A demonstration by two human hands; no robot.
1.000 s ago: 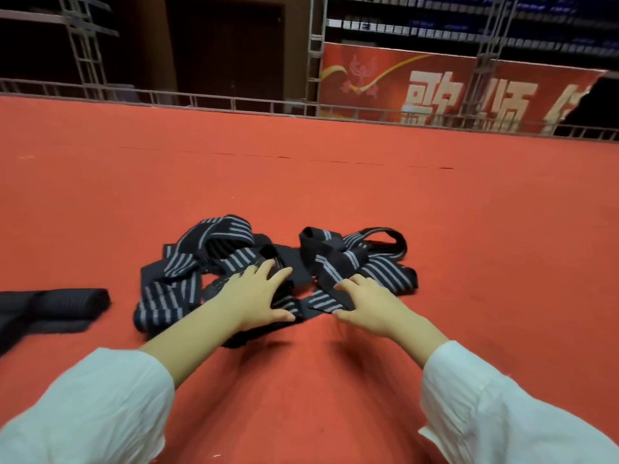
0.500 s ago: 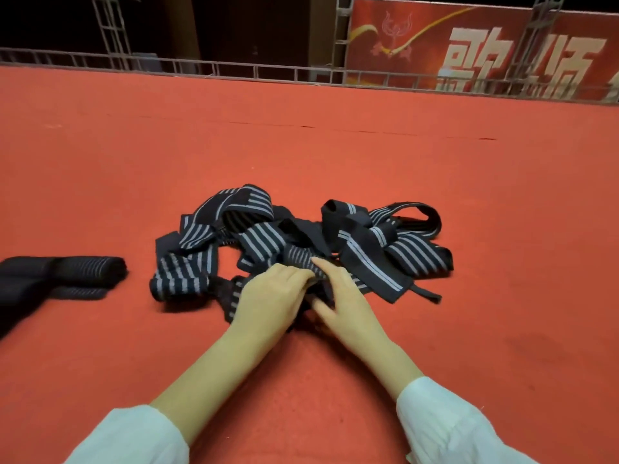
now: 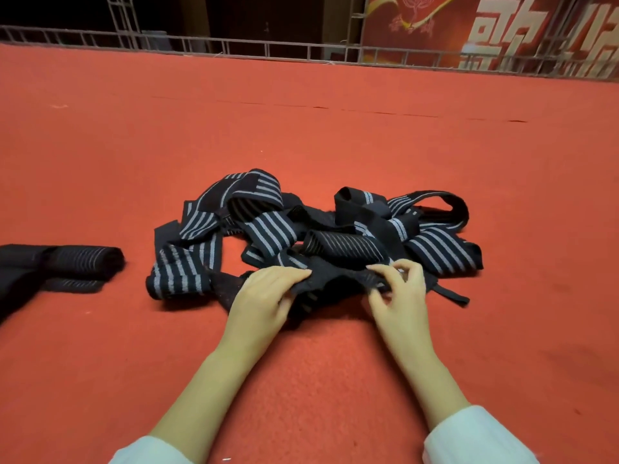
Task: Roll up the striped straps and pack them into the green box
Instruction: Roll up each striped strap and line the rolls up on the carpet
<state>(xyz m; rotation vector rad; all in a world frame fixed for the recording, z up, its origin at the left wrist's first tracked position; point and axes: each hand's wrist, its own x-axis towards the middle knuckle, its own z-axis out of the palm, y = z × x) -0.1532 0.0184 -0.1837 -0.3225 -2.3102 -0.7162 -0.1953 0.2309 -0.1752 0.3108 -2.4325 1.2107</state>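
Straps: a tangled heap of black, grey-striped straps (image 3: 268, 229) lies on the red carpet (image 3: 335, 380) in the middle of my view, just beyond both hands.
Strap end: one dark strap end (image 3: 335, 284) at the near edge of the heap is lifted a little and stretched between the two hands.
Handling: I judge the straps light, soft and limp, likely a bit stretchy. They will sag, twist and drag their neighbours along, since the loops overlap.
Where to hold: I would take this free end across its full width, one hand at each edge, so it stays flat for the first turn of a roll.
Left hand: my left hand (image 3: 264, 296) grips the left part of the strap end, fingers curled over the top of it.
Right hand: my right hand (image 3: 398, 296) pinches the right part between thumb and forefinger, the other fingers loosely bent.
Rolled bundle: a dark rolled bundle (image 3: 83, 262) lies at the far left, well apart from the heap.
Green box: not in view.
Stage: early, I judge; most of the heap is unrolled.
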